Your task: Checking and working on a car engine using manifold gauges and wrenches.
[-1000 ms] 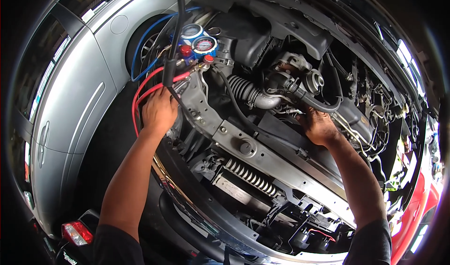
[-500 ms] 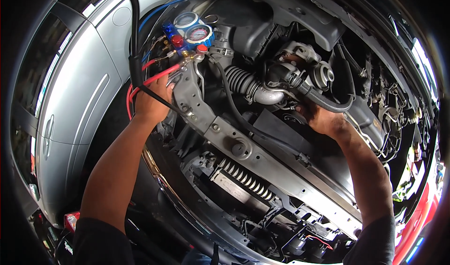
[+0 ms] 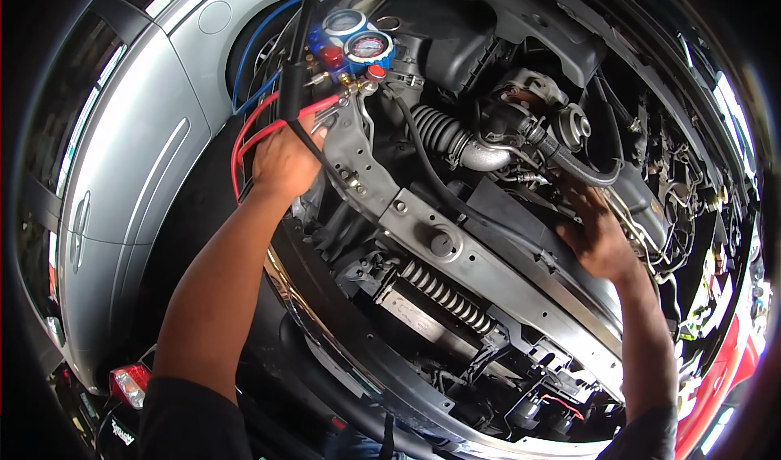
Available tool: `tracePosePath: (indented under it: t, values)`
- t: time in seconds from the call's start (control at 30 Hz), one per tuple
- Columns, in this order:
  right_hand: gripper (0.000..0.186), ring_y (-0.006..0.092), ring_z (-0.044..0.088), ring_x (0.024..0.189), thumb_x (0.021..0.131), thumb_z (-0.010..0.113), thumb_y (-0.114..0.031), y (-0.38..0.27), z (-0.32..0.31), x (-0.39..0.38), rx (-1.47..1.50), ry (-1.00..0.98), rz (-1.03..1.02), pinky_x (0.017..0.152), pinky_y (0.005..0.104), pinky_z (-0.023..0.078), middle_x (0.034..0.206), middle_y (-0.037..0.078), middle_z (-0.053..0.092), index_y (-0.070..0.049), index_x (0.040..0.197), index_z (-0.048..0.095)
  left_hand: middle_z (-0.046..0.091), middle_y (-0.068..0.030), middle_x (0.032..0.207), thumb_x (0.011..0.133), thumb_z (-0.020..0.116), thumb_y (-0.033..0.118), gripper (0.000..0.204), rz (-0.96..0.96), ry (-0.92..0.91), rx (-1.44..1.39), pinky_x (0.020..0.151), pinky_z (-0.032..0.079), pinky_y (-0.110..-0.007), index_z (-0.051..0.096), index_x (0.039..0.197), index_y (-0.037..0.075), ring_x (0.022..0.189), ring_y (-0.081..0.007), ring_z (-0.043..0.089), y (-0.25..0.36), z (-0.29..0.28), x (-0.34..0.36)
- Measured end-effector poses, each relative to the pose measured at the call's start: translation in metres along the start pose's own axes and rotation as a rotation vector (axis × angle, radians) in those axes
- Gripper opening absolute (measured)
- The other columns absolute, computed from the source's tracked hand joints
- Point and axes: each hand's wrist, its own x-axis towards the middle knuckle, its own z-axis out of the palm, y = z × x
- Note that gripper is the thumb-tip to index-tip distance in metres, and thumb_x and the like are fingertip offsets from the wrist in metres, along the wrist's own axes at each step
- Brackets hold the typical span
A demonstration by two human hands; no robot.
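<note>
My left hand (image 3: pixel 285 159) is at the left edge of the engine bay, fingertips partly hidden behind red hoses (image 3: pixel 313 105) and a black rod (image 3: pixel 297 74), thumb beside the metal front support (image 3: pixel 358 151). Just above it sits a gauge manifold (image 3: pixel 366 52) with two dials and blue and red knobs. My right hand (image 3: pixel 594 232) reaches below a thick curved black hose (image 3: pixel 582 167), thumb apart and fingers partly extended, some tips hidden among the pipes. A ribbed intake hose (image 3: pixel 435 130) lies between my hands.
A silver car (image 3: pixel 130 135) stands close on the left, with a red tail lamp (image 3: pixel 128 383) at lower left. The front crossmember (image 3: pixel 496 277) spans below my hands. A black engine cover (image 3: pixel 537 29) lies at the top, and red bodywork (image 3: pixel 716 379) shows at right.
My right hand has drawn back a little toward me and spread its thumb. My left hand stays by the hoses. The view has shifted slightly between frames.
</note>
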Motion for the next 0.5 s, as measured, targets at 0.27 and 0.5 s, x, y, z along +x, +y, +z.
tracePosePath:
  t: [0.27,0.5]
  values:
    - [0.028,0.0418,0.048,0.12,0.077,0.06,-0.003,-0.11,-0.005,-0.112,0.107,0.283,0.409,0.102,0.0485,0.038,0.11,0.018,0.061,0.0,0.105,0.061,0.065,-0.0181,0.101,0.093,0.048,0.035,0.037,0.052,-0.023,-0.06,0.082,0.048,-0.047,0.056,0.113,0.005,0.098,-0.0354,0.06,0.001,-0.01,-0.002]
    - [0.026,0.033,0.062,0.099,0.074,0.062,0.002,-0.194,0.005,-0.153,0.271,0.334,0.448,0.087,0.0409,0.049,0.094,0.016,0.065,0.0,0.1,0.063,0.064,-0.0228,0.099,0.093,0.048,0.034,0.037,0.097,-0.047,-0.045,0.081,0.047,-0.049,0.053,0.113,0.003,0.096,-0.0394,0.06,-0.003,-0.014,-0.003]
